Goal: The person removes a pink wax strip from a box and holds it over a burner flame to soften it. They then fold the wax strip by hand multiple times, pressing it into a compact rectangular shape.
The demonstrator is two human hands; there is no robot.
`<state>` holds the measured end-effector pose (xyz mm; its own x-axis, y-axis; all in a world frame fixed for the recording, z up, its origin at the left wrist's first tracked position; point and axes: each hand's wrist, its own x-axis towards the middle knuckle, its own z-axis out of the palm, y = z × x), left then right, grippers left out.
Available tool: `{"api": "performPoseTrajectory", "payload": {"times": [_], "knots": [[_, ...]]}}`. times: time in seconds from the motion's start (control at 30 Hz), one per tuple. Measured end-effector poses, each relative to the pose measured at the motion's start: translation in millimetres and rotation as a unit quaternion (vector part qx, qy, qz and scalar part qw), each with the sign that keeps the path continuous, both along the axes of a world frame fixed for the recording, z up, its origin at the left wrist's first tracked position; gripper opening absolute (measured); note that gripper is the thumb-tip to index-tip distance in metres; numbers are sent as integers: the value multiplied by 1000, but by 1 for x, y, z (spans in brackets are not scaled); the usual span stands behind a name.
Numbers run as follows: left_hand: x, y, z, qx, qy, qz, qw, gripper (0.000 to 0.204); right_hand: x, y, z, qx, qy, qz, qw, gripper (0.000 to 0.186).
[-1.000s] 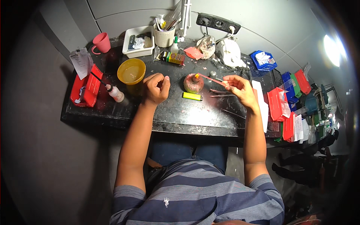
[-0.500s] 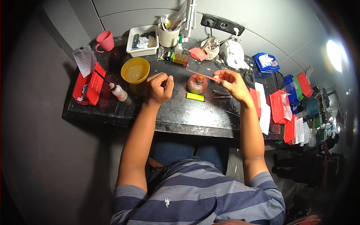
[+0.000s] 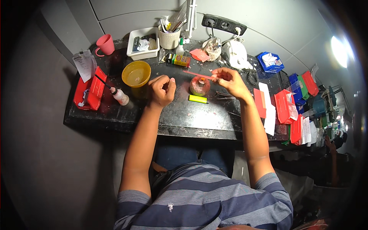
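My right hand (image 3: 230, 81) pinches one end of a thin pinkish-red strip (image 3: 196, 74), which looks like wax. The strip points left, above a round glass burner (image 3: 199, 88) with an orange spot at its top. My left hand (image 3: 162, 91) is curled closed over the tabletop, between a yellow bowl (image 3: 125, 73) of cloudy liquid and the burner. Whatever its fingers hold, if anything, is hidden. A yellow-green lighter (image 3: 198, 99) lies just in front of the burner. Slim metal tools (image 3: 226, 97) rest under my right wrist.
On the left stand a small bottle (image 3: 121, 97), a red bin (image 3: 99, 89) and a pink mug (image 3: 105, 45). Behind are a white tray (image 3: 132, 51) and a tool cup (image 3: 169, 40). Red sheets (image 3: 260, 103), white paper (image 3: 270, 119) and red bins (image 3: 283, 109) sit right.
My right hand has shifted slightly left and up, and the strip now lies more level above the burner. My left hand stays curled in nearly the same place.
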<state>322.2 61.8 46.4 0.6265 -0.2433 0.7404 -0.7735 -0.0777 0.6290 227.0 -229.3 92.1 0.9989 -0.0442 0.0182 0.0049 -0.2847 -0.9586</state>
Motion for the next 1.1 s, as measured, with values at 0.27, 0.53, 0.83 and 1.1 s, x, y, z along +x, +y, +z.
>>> {"api": "performPoseTrajectory", "payload": {"times": [0.27,0.53,0.83,1.1], "knots": [[0,-1,-1,6,4,-1,1000,37,-21,4,20,46,-3,0,999,34],[1,-1,0,0,-5,-1,1000,36,-25,-11,11,16,1,-30,999,35],[1,-1,-1,2,2,-1,1000,37,-24,-7,9,21,-3,-29,999,35],[1,-1,-1,5,-3,8,1000,37,-25,6,21,33,-32,-15,999,36]]}}
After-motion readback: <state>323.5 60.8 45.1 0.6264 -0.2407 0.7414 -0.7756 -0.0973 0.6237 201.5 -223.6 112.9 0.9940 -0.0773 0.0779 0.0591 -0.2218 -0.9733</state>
